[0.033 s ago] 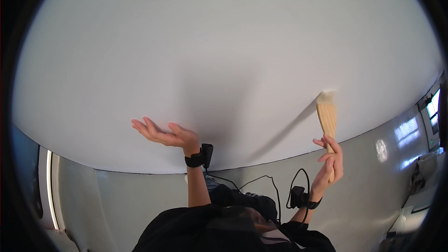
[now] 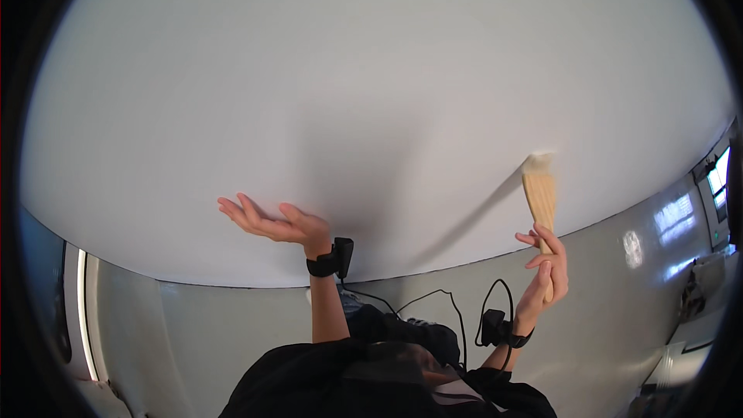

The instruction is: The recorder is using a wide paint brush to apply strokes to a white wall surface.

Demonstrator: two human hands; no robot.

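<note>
A broad white wall (image 2: 232, 85) fills most of the view. My right hand (image 2: 554, 267) is closed around the thin handle of a flat wooden brush (image 2: 541, 200). The pale bristles point up and meet the wall, or nearly so. My left hand (image 2: 267, 224) is raised in front of the wall with its fingers spread and nothing in it. Whether those fingertips touch the surface cannot be made out. Shadows of my body and the brush fall on the wall.
Below the wall's lower edge lies a shiny grey floor (image 2: 232, 317). Black cables (image 2: 458, 317) run between the black wrist devices (image 2: 343, 257) on my arms. A bright vertical strip (image 2: 83, 310) stands at far left; a window (image 2: 720, 178) and furniture line the far right.
The brush has shifted very slightly down and to the left with my right hand. My left hand stays in the same place.
</note>
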